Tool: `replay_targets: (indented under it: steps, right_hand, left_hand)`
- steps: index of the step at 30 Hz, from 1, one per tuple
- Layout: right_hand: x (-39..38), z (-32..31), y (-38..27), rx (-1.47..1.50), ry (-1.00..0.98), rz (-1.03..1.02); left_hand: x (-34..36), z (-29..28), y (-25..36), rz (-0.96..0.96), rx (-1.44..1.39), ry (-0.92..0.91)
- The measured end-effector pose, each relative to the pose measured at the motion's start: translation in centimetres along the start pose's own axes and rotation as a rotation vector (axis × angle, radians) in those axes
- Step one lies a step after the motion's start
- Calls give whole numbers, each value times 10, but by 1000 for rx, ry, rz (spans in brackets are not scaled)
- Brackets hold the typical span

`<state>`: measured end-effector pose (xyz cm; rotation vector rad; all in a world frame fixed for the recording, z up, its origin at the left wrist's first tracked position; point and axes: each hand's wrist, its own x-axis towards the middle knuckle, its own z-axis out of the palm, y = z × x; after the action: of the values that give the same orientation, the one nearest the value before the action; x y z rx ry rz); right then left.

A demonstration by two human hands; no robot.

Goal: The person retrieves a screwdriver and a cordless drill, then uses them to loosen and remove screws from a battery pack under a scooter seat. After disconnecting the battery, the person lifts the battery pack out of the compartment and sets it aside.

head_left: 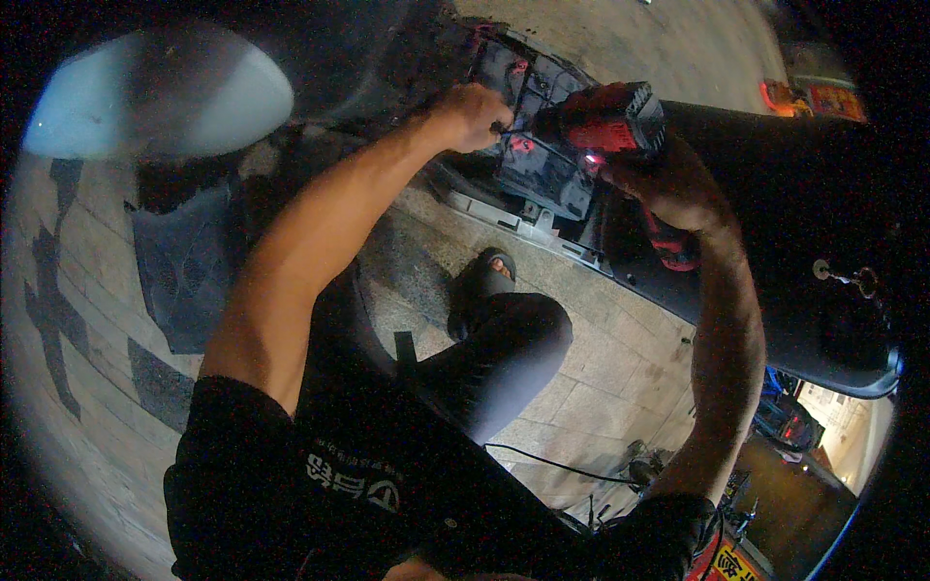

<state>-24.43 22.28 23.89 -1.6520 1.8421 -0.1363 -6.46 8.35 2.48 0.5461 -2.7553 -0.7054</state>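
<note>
A red and black cordless power tool (610,121) is in my right hand (668,194), its fingers wrapped round the handle below the motor housing. My left hand (470,118) is closed at the tool's front, round a small dark piece, perhaps part of the bit, too hidden to name. Both hands are over a grey plastic housing (557,184) with reddish fittings, set above a pale metal rail (513,221). A small light glows on the tool beside my right fingers.
A long black panel (794,223) with hanging keys (838,271) runs along the right. A pale oval shape (155,92) and a dark mat (174,271) are at left. Tools and a cable (552,465) lie lower right on the tiled floor (601,378), near my sandalled foot.
</note>
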Motion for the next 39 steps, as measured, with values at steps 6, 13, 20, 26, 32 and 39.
replay_targets:
  steps: [6,13,20,26,32,39]
  right_hand:
    - [-8,-2,0,108,-62,54]
    - [-29,-3,13,255,17,0]
    - [-46,0,24,286,98,30]
    - [-39,16,23,376,183,-153]
    - [-41,17,12,368,134,-18]
    - [-43,9,19,278,65,-8]
  left_hand:
    - [2,-3,3,-19,-63,5]
    - [9,-4,10,-98,-86,-35]
    - [11,-3,1,59,37,-82]
    - [13,-1,11,0,59,-19]
    - [8,-5,9,-252,-265,65]
    - [0,4,32,-516,-969,689]
